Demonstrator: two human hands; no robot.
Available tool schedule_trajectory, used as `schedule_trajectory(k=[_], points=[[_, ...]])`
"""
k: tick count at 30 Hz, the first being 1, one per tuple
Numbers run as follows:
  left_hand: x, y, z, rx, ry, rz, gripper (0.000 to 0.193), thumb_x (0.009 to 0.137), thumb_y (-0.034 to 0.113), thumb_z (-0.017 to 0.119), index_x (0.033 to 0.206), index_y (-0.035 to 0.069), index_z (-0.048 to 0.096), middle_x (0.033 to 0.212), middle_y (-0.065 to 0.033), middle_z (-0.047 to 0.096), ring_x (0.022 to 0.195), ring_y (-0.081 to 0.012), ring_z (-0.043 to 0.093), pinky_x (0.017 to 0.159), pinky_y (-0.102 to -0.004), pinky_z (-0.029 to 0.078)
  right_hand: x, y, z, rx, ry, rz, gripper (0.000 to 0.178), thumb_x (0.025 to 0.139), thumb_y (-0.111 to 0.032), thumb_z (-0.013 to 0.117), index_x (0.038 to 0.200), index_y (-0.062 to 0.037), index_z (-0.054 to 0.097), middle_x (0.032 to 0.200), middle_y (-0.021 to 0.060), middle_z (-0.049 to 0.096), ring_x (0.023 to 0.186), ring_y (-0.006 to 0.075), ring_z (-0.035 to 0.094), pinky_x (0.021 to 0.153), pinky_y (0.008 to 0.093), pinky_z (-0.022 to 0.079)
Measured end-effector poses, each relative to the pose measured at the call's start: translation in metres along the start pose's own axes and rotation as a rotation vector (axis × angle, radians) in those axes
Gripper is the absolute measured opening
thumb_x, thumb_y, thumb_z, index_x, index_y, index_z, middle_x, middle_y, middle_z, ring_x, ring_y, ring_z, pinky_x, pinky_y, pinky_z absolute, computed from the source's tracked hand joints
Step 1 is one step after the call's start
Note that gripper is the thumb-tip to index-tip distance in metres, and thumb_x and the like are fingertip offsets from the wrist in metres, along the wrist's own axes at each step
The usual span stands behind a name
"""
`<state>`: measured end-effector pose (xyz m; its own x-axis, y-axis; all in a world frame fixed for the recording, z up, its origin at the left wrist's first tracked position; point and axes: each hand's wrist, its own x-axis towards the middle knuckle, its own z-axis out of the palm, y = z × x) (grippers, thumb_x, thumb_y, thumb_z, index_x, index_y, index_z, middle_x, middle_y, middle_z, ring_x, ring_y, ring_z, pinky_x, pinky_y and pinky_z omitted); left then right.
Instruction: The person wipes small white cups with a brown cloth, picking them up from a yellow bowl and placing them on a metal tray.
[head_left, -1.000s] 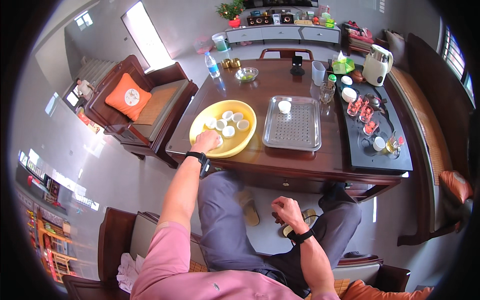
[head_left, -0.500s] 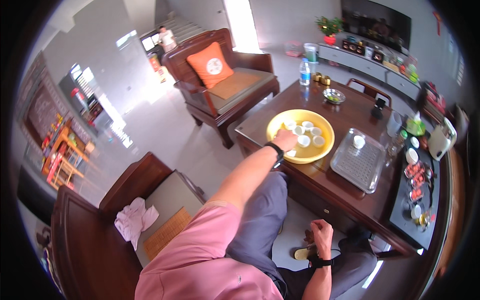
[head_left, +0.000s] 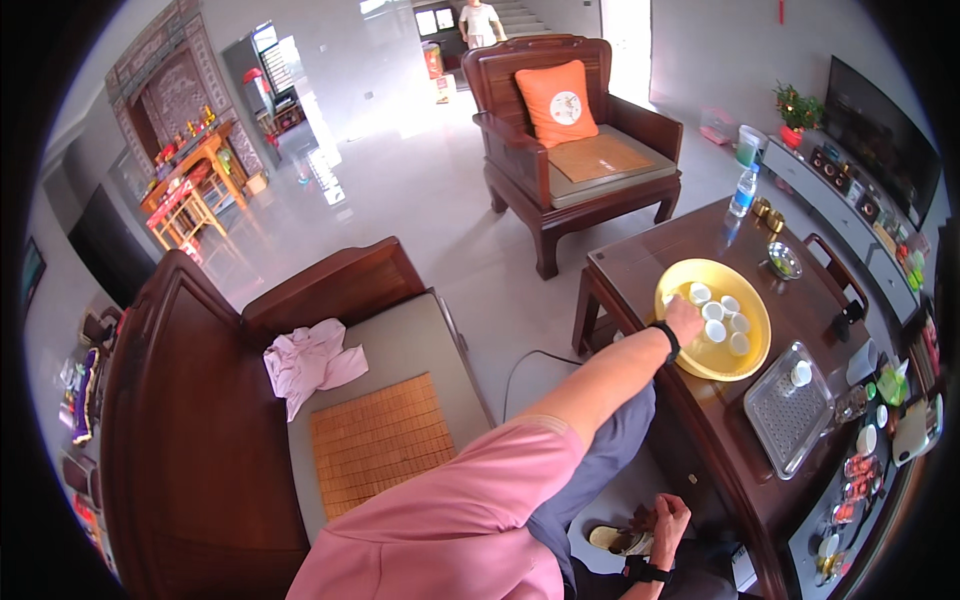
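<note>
My left hand reaches into a round yellow basin on the dark wooden table, at its left inner side. Its fingers are closed and mostly hidden behind the back of the hand; a bit of white shows beside them. Several small white cups sit in the basin just right of the hand. Low between my knees and the table, my right hand hangs with curled fingers, and nothing shows in it. To the right of the basin, a metal draining tray carries one white cup.
A water bottle and a metal bowl stand behind the basin. Along the right are a kettle and more cups. A wooden armchair stands beyond; a bench with a bamboo mat is at left. Someone stands far back.
The view has swung left, so the table and basin sit further right in it. My left hand stays in the basin, and my right hand stays low with its fingers curled.
</note>
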<state>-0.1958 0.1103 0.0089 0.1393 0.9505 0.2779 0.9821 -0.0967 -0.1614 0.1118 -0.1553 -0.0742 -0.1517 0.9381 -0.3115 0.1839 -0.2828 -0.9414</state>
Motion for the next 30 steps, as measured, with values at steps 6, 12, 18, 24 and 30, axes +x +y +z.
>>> schedule_trajectory(k=[6,12,18,24,30], points=[[0.009,0.006,0.013,-0.117,-0.037,-0.116,0.010,0.085,0.020,0.067,0.082,0.017,0.077,0.082,-0.0033,0.075,0.082,-0.0212,0.073,0.068,-0.0413,0.047,0.001,0.005,0.006,0.026,-0.040,0.025,0.014,0.090,-0.008,0.067,0.094,0.0049,0.069,0.064,0.0039,0.060,0.049,0.0094,0.052,0.045,0.0255,0.039],[0.016,0.010,-0.023,-0.530,-0.358,-0.104,0.015,0.077,0.014,0.074,0.090,0.006,0.077,0.092,-0.0134,0.076,0.091,-0.0296,0.074,0.074,-0.0426,0.056,0.002,0.009,-0.003,0.040,0.001,0.032,0.013,0.091,-0.007,0.067,0.094,0.0050,0.068,0.063,0.0040,0.059,0.048,0.0091,0.051,0.045,0.0253,0.038],[-0.002,-0.005,-0.025,-0.315,-0.188,-0.070,0.014,0.081,0.018,0.072,0.092,0.009,0.076,0.094,-0.0111,0.076,0.092,-0.0288,0.074,0.076,-0.0447,0.057,0.005,0.012,0.004,0.037,-0.047,0.011,0.013,0.092,-0.008,0.067,0.094,0.0048,0.068,0.063,0.0032,0.059,0.049,0.0080,0.050,0.045,0.0247,0.038],[-0.004,0.010,-0.035,-0.580,-0.350,-0.017,0.023,0.077,0.021,0.077,0.095,0.007,0.076,0.095,-0.0140,0.075,0.095,-0.0321,0.073,0.079,-0.0475,0.056,0.004,0.013,-0.002,0.014,-0.040,-0.003,0.013,0.093,-0.008,0.066,0.093,0.0050,0.068,0.062,0.0026,0.058,0.049,0.0074,0.050,0.045,0.0246,0.037],[0.004,0.017,-0.016,-0.266,-0.137,-0.023,0.008,0.080,0.020,0.073,0.084,0.013,0.076,0.085,-0.0073,0.074,0.082,-0.0254,0.072,0.072,-0.0445,0.046,0.003,0.011,-0.001,-0.001,-0.059,0.008,0.014,0.092,-0.008,0.067,0.094,0.0058,0.068,0.062,0.0031,0.059,0.050,0.0077,0.051,0.046,0.0250,0.039]])
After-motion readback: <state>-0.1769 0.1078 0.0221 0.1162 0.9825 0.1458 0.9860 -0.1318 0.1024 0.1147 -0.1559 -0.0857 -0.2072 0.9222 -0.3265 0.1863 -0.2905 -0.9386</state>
